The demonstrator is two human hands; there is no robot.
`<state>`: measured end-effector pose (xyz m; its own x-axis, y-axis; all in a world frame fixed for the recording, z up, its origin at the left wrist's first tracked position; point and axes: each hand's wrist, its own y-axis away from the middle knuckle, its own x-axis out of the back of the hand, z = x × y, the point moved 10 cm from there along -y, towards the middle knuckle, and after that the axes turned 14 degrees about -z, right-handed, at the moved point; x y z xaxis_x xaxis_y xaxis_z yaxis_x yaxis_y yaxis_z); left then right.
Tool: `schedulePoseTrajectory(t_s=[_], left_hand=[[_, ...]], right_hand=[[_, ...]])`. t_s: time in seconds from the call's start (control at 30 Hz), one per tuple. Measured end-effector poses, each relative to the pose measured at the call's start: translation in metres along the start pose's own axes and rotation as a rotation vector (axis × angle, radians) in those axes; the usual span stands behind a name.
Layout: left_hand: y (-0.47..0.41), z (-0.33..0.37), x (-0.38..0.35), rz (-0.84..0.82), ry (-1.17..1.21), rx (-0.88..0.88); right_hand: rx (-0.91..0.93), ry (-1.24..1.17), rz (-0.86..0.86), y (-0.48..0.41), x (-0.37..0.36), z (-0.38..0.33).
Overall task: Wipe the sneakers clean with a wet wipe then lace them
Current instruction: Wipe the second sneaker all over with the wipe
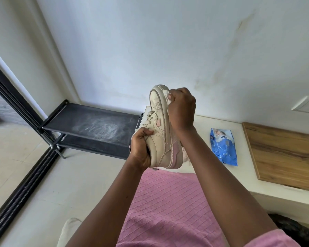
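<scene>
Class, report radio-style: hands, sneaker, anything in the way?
Left hand grips sneaker at heel end. Right hand presses wet wipe near toe. Wipes pack aside on counter, nothing blocking.

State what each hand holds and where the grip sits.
The left hand holds the sneaker by its heel end; the right hand pinches a white wipe against its toe side.

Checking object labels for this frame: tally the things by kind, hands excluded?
sneaker: 1, gripped by the left hand
wet wipe: 1, pinched by the right hand against the toe
blue wipe pack: 1
black shoe rack: 1
wooden board: 1
Total: 5. A second sneaker can't be confirmed.
</scene>
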<state>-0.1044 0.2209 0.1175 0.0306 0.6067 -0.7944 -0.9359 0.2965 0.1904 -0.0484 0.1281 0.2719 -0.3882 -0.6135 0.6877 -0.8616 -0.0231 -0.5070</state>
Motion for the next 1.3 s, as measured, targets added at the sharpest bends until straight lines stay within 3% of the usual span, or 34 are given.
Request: schedulePoseTrajectory(t_s=[0.23, 0.47, 0.7, 1.03, 1.3], left_hand=[[-0.003, 0.002, 0.003, -0.003, 0.033, -0.026], [-0.01, 0.016, 0.011, -0.018, 0.062, -0.051], [-0.006, 0.006, 0.003, -0.026, 0.005, 0.003], [0.0, 0.001, -0.003, -0.049, -0.031, 0.044], [-0.004, 0.001, 0.008, -0.052, 0.05, 0.02]], right_hand=[[0.166, 0.079, -0.041, 0.034, -0.014, -0.011], [0.141, -0.044, -0.14, 0.094, -0.023, -0.007], [0.048, -0.025, -0.019, 0.052, -0.004, -0.008], [-0.094, 0.074, -0.141, -0.01, -0.009, 0.005], [0.087, 0.006, -0.176, 0.03, -0.018, -0.006]])
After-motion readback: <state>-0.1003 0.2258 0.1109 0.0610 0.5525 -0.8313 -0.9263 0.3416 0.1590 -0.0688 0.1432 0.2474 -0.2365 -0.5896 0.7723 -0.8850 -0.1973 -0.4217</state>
